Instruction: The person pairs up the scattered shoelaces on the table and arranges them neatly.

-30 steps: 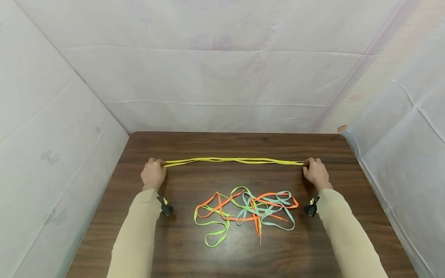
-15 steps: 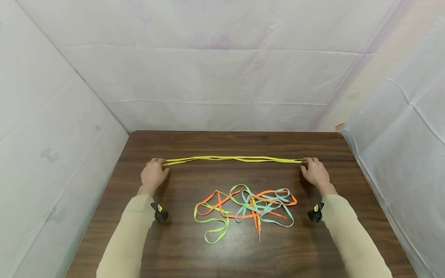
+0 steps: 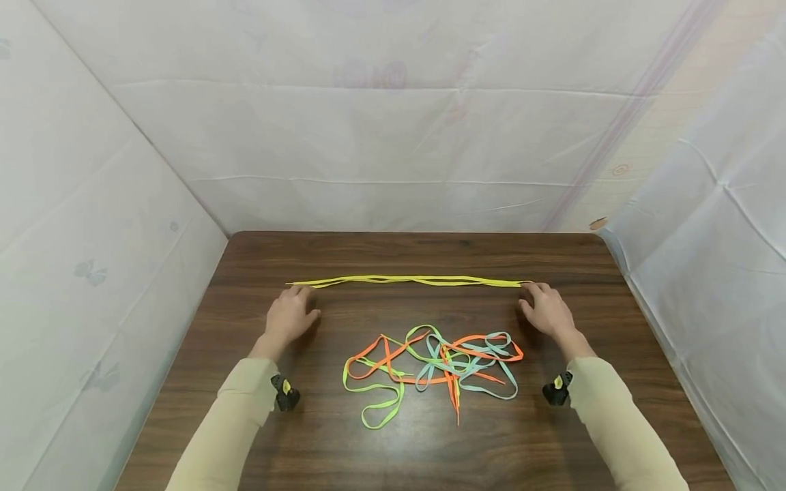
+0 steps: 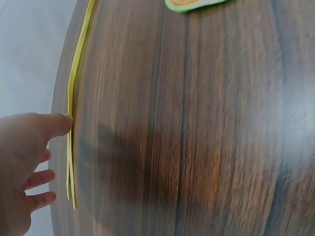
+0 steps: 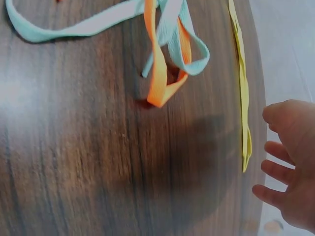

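A yellow shoelace [image 3: 396,277] lies doubled in a nearly straight line across the far part of the table. My left hand [image 3: 288,318] hovers by its left end with fingers loose and spread. In the left wrist view the thumb of the left hand [image 4: 19,157] overlaps the yellow shoelace [image 4: 75,69]; whether it touches cannot be told. At the other end is my right hand [image 3: 548,312], its fingers relaxed. The right wrist view has the right hand [image 5: 298,162] apart from the folded end of the yellow shoelace [image 5: 243,108], holding nothing.
Nearer than the yellow lace lies a loose tangle of an orange lace [image 3: 362,359], a lime-green lace [image 3: 382,408] and a light-blue lace [image 3: 514,383]. White sheeting [image 3: 393,157] rises behind the wooden table [image 3: 393,457] and along both sides.
Both hands have let go of the yellow shoelace's ends and shifted slightly inward and toward the body. The lace stays stretched out, its ends now showing. The tangle is unmoved.
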{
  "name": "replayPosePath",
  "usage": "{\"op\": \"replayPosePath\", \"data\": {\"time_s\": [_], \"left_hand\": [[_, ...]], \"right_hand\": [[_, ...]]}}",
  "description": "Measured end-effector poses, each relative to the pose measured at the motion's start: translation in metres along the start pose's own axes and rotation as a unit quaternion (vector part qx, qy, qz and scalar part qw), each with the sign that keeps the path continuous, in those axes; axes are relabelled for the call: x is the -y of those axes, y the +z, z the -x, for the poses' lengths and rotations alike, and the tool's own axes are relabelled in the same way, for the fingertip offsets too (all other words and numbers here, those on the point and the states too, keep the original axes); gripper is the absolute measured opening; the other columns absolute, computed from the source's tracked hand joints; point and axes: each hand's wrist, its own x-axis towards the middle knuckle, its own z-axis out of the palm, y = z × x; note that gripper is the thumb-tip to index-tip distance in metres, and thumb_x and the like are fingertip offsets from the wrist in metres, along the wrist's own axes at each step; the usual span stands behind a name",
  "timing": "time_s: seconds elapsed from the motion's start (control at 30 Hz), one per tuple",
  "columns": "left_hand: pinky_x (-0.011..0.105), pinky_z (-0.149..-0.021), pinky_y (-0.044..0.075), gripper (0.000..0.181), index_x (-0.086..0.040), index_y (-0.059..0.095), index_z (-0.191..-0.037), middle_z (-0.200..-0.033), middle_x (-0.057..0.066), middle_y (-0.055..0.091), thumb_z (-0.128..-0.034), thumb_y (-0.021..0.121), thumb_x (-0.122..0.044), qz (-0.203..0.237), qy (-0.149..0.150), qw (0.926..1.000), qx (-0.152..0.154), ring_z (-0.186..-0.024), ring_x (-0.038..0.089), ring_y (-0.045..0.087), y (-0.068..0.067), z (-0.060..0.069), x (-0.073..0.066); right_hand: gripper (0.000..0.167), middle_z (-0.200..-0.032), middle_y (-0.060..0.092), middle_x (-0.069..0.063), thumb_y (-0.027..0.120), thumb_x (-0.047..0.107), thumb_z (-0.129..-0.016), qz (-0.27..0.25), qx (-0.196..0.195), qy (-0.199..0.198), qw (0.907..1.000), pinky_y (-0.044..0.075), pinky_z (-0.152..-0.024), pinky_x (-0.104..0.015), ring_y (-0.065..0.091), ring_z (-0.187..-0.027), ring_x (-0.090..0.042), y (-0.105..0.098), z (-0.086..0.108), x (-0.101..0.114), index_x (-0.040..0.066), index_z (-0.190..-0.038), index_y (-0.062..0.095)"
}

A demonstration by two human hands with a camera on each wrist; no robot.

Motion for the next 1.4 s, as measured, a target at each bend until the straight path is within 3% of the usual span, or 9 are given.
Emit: {"op": "replayPosePath", "data": {"time_s": [0.2, 0.57, 1.0, 1.4], "left_hand": [[0.053, -0.089, 0.042, 0.05, -0.005, 0.055, -0.122, -0.122, 0.02, 0.054, -0.0795, 0.071, -0.026, -0.004, 0.044, 0.9989, -0.013, -0.112, 0.039, 0.051, 0.004, 0.002, -0.021], [0.048, -0.092, 0.042, 0.049, -0.01, 0.056, -0.122, -0.121, 0.011, 0.055, -0.0779, 0.073, -0.025, 0.021, 0.115, 0.9931, -0.01, -0.112, 0.03, 0.051, 0.021, 0.004, -0.062], [0.045, -0.087, 0.044, 0.037, -0.009, 0.062, -0.112, -0.111, 0.008, 0.058, -0.0782, 0.072, -0.021, 0.043, 0.22, 0.9745, 0.0, -0.102, 0.027, 0.055, 0.04, 0.008, -0.105], [0.036, -0.081, 0.046, 0.022, -0.016, 0.066, -0.098, -0.099, 0.001, 0.058, -0.0781, 0.073, -0.023, 0.019, 0.243, 0.9699, 0.007, -0.091, 0.019, 0.055, 0.057, 0.012, -0.128]], "right_hand": [[0.043, -0.129, 0.043, -0.029, 0.054, 0.02, -0.09, 0.001, -0.004, -0.026, 0.9996, 0.036, -0.089, -0.062, 0.042, -0.115, -0.049, 0.004, 0.002, 0.009, 0.0, -0.128, 0.048], [0.044, -0.127, 0.047, -0.026, 0.057, 0.02, -0.089, -0.004, -0.004, -0.062, 0.9981, 0.039, -0.088, -0.059, 0.046, -0.113, -0.045, 0.014, 0.003, 0.028, 0.003, -0.128, 0.049], [0.045, -0.129, 0.046, -0.023, 0.06, 0.019, -0.088, -0.028, 0.014, -0.099, 0.9946, 0.041, -0.088, -0.056, 0.046, -0.115, -0.042, 0.027, 0.003, 0.057, 0.007, -0.131, 0.049], [0.043, -0.125, 0.051, -0.018, 0.064, 0.019, -0.086, -0.033, 0.009, -0.152, 0.9878, 0.044, -0.088, -0.05, 0.051, -0.111, -0.036, 0.042, 0.002, 0.086, 0.007, -0.126, 0.054]]}}
